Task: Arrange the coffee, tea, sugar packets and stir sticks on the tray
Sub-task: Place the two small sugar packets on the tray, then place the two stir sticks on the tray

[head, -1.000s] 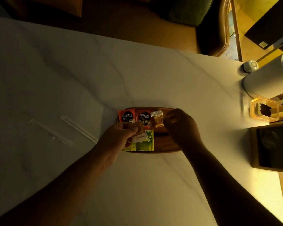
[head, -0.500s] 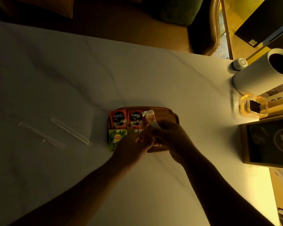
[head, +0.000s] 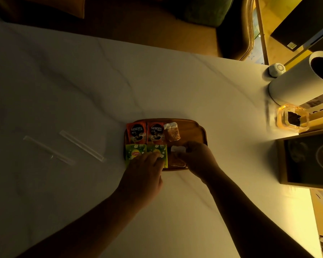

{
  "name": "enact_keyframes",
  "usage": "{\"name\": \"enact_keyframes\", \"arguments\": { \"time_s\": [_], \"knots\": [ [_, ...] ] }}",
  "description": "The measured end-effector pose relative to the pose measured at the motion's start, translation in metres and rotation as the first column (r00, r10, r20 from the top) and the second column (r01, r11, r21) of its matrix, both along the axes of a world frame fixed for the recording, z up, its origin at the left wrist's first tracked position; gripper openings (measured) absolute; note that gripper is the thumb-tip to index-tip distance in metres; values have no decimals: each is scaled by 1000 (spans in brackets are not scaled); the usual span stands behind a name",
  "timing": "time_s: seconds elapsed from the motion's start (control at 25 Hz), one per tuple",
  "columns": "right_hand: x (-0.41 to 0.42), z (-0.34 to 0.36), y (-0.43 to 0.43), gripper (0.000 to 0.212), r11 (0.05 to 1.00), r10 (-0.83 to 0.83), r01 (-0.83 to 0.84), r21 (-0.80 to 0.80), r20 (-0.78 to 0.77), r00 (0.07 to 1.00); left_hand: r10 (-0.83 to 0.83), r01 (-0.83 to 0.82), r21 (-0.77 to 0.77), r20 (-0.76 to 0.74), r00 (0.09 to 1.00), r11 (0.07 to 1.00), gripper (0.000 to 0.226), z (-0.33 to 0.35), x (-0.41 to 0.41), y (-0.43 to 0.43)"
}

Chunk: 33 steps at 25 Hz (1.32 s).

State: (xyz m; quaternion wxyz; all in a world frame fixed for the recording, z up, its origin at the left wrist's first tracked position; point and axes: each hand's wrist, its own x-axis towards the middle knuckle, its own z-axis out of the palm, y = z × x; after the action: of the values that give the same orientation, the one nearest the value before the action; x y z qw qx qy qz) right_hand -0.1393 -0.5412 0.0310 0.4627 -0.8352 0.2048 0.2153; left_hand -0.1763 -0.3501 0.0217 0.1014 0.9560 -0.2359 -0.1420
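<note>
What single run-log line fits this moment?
left hand: on tea packet | right hand: setting sugar packet | tray: two coffees, two teas | stir sticks: on table

White marble table (head: 157, 81), white cylinder (head: 298, 81), small round white puck (head: 276, 69), amber glass holder (head: 292, 118), dark framed box (head: 309, 161) at right.

Wood tray (head: 198, 131) w/ smooth sheen; glossy printed coffee packets (head: 136, 132); matt veined marble-look table (head: 101, 81); clear plastic stir sticks (head: 81, 145).
</note>
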Motion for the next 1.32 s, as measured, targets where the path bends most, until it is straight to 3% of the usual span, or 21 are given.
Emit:
{"name": "enact_keyframes", "arguments": {
  "time_s": [0.12,0.48,0.76,0.88,0.96,1.12,1.24,1.32],
  "knots": [
    [3,-7,2,5,999,36,-37,-11,-1,999,-10,10,7,16,1000,1000,47,-3,-1,3],
    [2,-19,16,22,960,106,-69,-271,123,987,-40,40,7,20,999,999,49,-3,0,4],
    [-9,-16,17,54,801,309,-138,-583,204,929,-90,91,-4,19,996,996,47,3,10,8],
    [-9,0,35,41,801,355,-147,-580,263,897,-54,60,-74,78,995,995,37,15,19,23],
    [-1,11,63,32,799,408,-194,-570,275,871,12,-3,-88,98,995,996,29,23,28,51],
    [16,19,152,13,771,551,-346,-535,288,783,255,-258,27,98,962,966,19,30,37,146],
    [29,10,212,20,727,628,-455,-514,231,743,541,-540,82,9,841,838,29,26,42,216],
    [36,1,234,29,706,638,-490,-511,160,753,630,-624,98,-40,776,775,43,19,45,246]
  ]
}}
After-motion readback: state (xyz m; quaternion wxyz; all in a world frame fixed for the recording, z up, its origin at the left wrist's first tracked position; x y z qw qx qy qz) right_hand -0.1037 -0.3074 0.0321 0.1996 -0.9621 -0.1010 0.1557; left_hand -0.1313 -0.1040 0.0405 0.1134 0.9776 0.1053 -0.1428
